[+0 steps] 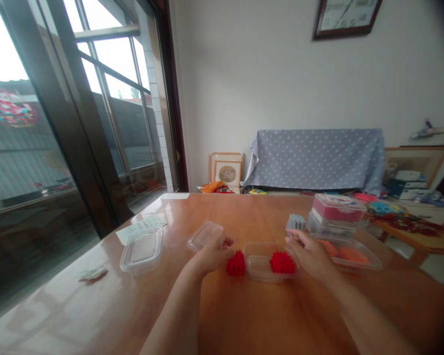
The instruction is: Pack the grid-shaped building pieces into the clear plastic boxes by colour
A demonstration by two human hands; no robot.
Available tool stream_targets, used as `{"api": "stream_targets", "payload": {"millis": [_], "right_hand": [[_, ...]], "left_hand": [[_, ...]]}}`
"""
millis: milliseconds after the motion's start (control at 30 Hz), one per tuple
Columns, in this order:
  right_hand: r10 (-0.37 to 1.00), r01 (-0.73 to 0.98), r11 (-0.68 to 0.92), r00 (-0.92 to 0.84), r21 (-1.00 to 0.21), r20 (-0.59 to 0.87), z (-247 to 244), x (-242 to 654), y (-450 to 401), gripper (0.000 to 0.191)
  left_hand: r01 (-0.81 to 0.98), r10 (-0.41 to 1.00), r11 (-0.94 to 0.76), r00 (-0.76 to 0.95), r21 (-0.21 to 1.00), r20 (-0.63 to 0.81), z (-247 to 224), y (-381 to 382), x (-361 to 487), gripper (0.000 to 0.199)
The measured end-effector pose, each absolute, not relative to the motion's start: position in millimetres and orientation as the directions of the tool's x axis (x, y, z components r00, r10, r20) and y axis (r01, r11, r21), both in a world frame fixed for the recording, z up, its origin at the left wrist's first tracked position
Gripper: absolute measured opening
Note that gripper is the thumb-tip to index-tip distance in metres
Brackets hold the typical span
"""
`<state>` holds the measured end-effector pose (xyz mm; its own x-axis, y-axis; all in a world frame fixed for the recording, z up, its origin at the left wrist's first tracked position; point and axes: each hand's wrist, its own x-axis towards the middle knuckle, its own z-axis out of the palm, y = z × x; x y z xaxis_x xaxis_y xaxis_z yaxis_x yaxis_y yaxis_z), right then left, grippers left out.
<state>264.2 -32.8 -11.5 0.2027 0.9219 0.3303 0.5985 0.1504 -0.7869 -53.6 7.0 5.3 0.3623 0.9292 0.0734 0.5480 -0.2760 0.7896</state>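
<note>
My left hand (215, 254) is over the table beside a red textured piece (236, 264); its fingers are curled, and whether they grip the piece is unclear. A clear plastic box (257, 271) stands in the middle with another red piece (282, 263) inside. My right hand (310, 252) is at that box's right side, fingers pointing at a grey textured piece (296, 223) just behind them. Its fingertips are blurred, so contact is not certain. Behind my left hand lies a clear lid (204, 235).
An open clear container (142, 250) stands at the left by a paper sheet (138, 229) and a small crumpled item (92, 274). At the right, a box of orange pieces (355, 254) sits before stacked boxes (336, 209). The wooden table (240, 315) extends towards me.
</note>
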Motion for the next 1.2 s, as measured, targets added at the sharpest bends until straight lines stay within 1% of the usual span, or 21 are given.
{"api": "stream_targets", "payload": {"millis": [100, 167, 333, 433, 567, 700, 800, 933, 1133, 1200], "right_hand": [[0.951, 0.576, 0.139, 0.150, -0.806, 0.271, -5.4, 257.6, -35.6, 0.052], [0.960, 0.586, 0.133, 0.126, -0.799, 0.251, -4.2, 254.8, -36.5, 0.051], [0.960, 0.628, 0.151, 0.091, -0.764, 0.265, -5.5, 253.1, -35.1, 0.049], [0.958, 0.632, 0.176, 0.067, -0.755, 0.280, -4.7, 250.6, -34.2, 0.047], [0.964, 0.626, 0.204, 0.006, -0.753, 0.266, -2.8, 240.5, -34.2, 0.047], [0.958, 0.675, 0.263, -0.100, -0.689, 0.268, -0.9, 224.9, -33.8, 0.049], [0.942, 0.721, 0.312, -0.149, -0.619, 0.301, 2.4, 211.5, -33.7, 0.050], [0.917, 0.758, 0.372, -0.210, -0.536, 0.339, 9.2, 193.8, -35.8, 0.048], [0.883, 0.776, 0.457, -0.336, -0.435, 0.328, 23.8, 173.5, -43.1, 0.064], [0.866, 0.771, 0.491, -0.381, -0.405, 0.324, 29.5, 170.7, -46.1, 0.065]], "left_hand": [[0.627, 0.892, -0.322, 0.452, 0.710, 0.005, 10.9, 0.1, -59.1, 0.053], [0.661, 0.867, -0.358, 0.497, 0.660, -0.028, 14.2, -3.0, -61.6, 0.059], [0.725, 0.860, -0.399, 0.508, 0.561, -0.045, 14.6, -2.7, -63.4, 0.055], [0.733, 0.862, -0.382, 0.502, 0.563, -0.069, 9.3, 0.5, -64.3, 0.056], [0.712, 0.861, -0.341, 0.498, 0.613, -0.101, 0.7, 3.8, -65.4, 0.060], [0.696, 0.861, -0.329, 0.499, 0.638, -0.101, -4.0, 6.0, -65.6, 0.056], [0.703, 0.881, -0.331, 0.470, 0.629, -0.062, -3.1, 7.9, -67.7, 0.053], [0.679, 0.890, -0.396, 0.450, 0.618, 0.076, 1.0, 8.5, -71.6, 0.048], [0.601, 0.862, -0.468, 0.471, 0.648, 0.186, 11.7, -1.3, -62.7, 0.048], [0.554, 0.838, -0.499, 0.504, 0.666, 0.209, 18.0, -7.1, -55.9, 0.046]]}}
